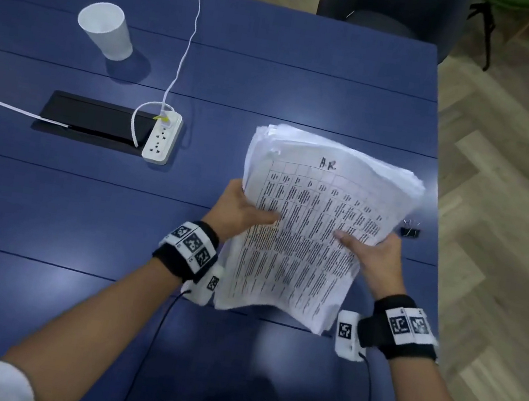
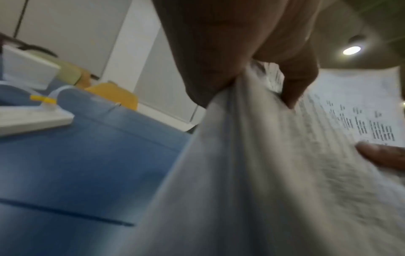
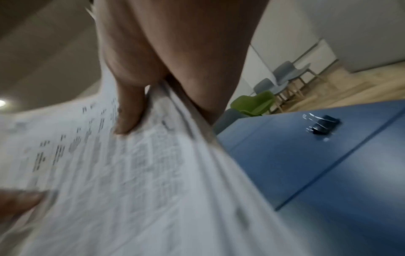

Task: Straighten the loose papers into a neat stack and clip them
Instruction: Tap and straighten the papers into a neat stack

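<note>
Both hands (image 1: 311,231) pinch the papers (image 1: 306,234); only head view shows the cup (image 1: 108,31).

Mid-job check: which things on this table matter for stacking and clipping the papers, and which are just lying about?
For the job:
- stack of papers, held off the table by the left hand and right hand
- black binder clip, on the table near its right edge

Lying about:
- white paper cup
- white power strip and its cable
- black cable hatch

Both hands (image 1: 313,231) grip the papers (image 1: 302,233) (binder clip (image 1: 410,231) beside).
</note>
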`<state>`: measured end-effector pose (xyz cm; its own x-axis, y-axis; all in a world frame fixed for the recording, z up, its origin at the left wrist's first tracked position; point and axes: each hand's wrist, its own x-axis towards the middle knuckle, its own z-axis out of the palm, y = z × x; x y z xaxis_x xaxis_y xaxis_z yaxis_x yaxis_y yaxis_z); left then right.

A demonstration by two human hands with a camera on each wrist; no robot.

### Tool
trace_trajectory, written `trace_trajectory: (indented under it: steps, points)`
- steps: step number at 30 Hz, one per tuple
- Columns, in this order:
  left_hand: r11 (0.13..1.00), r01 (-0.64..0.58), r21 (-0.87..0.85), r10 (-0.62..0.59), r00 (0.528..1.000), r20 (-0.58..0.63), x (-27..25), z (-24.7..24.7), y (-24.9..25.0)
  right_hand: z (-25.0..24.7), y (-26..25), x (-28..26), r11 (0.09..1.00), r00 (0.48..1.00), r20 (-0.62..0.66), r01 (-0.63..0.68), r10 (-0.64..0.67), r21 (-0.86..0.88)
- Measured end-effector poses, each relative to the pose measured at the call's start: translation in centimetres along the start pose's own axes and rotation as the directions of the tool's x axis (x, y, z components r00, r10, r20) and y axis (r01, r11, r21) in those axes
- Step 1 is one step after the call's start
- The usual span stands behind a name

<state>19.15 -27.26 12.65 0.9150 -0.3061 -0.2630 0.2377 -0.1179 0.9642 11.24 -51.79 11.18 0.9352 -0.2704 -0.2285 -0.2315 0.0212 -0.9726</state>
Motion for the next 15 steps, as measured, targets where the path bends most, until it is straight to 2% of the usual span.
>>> trace_trajectory:
  steps: [4, 7, 9, 11, 13, 15]
  points:
    - [0.968, 0.25, 0.036, -0.251, 0.966, 0.065, 2.6, 0.5, -3.5, -0.8, 2.3, 3.2, 0.974, 0.967, 0.119, -0.228, 0.224, 0.019]
    - [0.9, 0.435, -0.019, -0.429, 0.893, 0.139, 3.5, 1.0, -6.4, -1.1, 4.3, 4.8, 0.949, 0.936, 0.166, -0.315, 0.311, -0.003]
    - [0.876, 0.476, -0.074, -0.459, 0.872, 0.169, 4.6, 0.8, -7.7, -1.3, 5.2, 5.4, 0.932, 0.916, 0.176, -0.362, 0.359, -0.018]
    - [0.906, 0.388, -0.166, -0.381, 0.921, 0.076, 6.3, 0.4, -8.0, -1.8, 6.0, 5.8, 0.916, 0.898, 0.183, -0.398, 0.4, -0.051]
    - [0.971, 0.214, -0.112, -0.214, 0.977, 0.004, 8.6, -0.3, -7.0, -2.2, 6.2, 6.2, 0.902, 0.882, 0.189, -0.426, 0.432, -0.072]
    - [0.991, 0.071, 0.117, -0.086, 0.988, 0.132, 11.0, -0.8, -5.2, -2.5, 6.6, 6.5, 0.888, 0.866, 0.198, -0.452, 0.459, -0.085]
